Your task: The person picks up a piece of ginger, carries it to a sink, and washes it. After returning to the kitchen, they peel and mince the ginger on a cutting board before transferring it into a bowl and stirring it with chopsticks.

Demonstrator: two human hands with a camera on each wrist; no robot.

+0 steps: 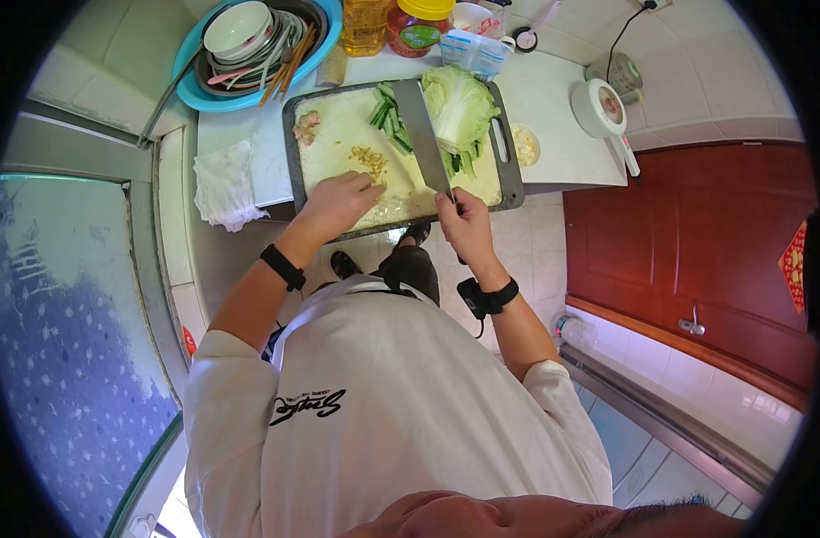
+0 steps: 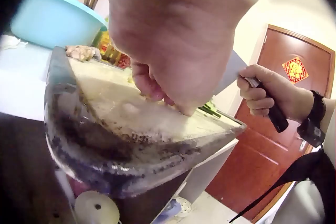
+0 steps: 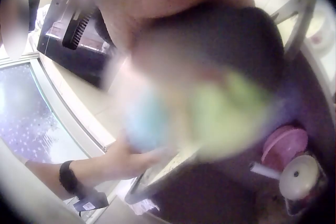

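My right hand [image 1: 464, 226] grips the black handle of a cleaver [image 1: 420, 125], whose broad blade points away across the board, between cut green pieces and a cabbage. Seen from the left wrist, the cleaver's handle [image 2: 276, 115] sits in the curled right fingers. My left hand [image 1: 340, 206] is low over the near part of the cutting board [image 1: 338, 112], bent fingertips down at its surface beside small chopped yellowish bits [image 1: 369, 160]. Whether they pinch any bits I cannot tell. Sliced green vegetable pieces [image 1: 390, 118] and a halved napa cabbage [image 1: 461, 108] lie farther back. A pinkish lump [image 1: 307, 127] lies at the board's left.
A blue basin [image 1: 195, 94] of bowls and chopsticks stands back left. Behind the board are an oil bottle [image 1: 365, 27], a yellow-lidded jar [image 1: 419, 27] and a small bowl [image 1: 524, 145]. A white pot [image 1: 598, 109] stands right; a cloth [image 1: 226, 188] hangs over the counter's left edge.
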